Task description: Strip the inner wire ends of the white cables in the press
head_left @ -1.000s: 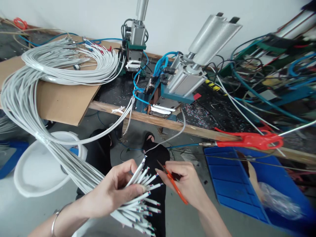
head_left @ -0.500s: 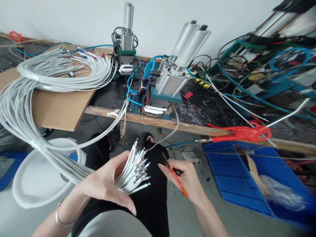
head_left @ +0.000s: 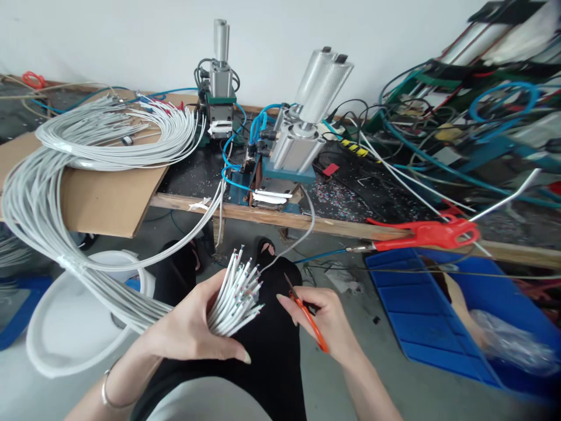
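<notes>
White cables [head_left: 234, 295], one bundle, stripped ends fanned upward, clamped in the left hand [head_left: 193, 327] over the lap, just in front of the bench [head_left: 280, 217]; the rest loops left of it to a coil [head_left: 118, 131] on the bench's cardboard [head_left: 109, 196]. Orange snips [head_left: 307, 316], fingers of the right hand [head_left: 326, 318] closed on the handle, blades just right of the cable ends, apart from them. Step judged: sorting and trimming ends; next move calls for singling out one cable and bringing the blades squarely onto its tip.
</notes>
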Demonstrator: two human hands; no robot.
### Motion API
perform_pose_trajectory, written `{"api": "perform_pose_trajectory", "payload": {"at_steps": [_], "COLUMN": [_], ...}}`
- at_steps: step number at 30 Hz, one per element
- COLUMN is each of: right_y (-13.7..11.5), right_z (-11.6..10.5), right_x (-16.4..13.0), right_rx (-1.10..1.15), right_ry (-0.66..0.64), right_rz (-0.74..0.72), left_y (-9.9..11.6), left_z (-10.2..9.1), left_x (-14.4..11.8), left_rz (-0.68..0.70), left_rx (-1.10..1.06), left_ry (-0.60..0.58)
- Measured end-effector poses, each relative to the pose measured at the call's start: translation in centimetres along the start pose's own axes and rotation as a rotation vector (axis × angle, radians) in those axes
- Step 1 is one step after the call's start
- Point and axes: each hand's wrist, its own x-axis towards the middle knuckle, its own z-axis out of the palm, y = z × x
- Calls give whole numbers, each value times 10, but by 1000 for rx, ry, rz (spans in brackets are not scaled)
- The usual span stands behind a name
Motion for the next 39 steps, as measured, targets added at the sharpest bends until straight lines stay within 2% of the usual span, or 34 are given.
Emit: {"api": "perform_pose_trajectory", "payload": {"at_steps": [4,8,12,16,20,25,31,39], "right_y": [-1,0,-2,-12,-26,-31,-35,-42], "right_z": [0,15,56,104,129,139,153,146], "right_x": [0,-3,-5,-4,-1,5,13,17], "right_rx": [63,219,448,663,761,800,915,896], "right_ry": [13,15,-3,8,43,82,45,27], "right_rz": [43,98,135,129,118,134,149,52], "left_y": [3,4,7,10,14,16,10,13], "left_z": [1,-6,-13,-15,-13,-10,-11,-14], "left_x": [0,3,7,9,9,9,11,11], "left_rz": [3,59,119,160,169,208,229,223], "left_rx": [103,-132,-358,-421,-439,-476,-496,-429], "left_ry": [105,131,140,182,190,226,252,223]}}
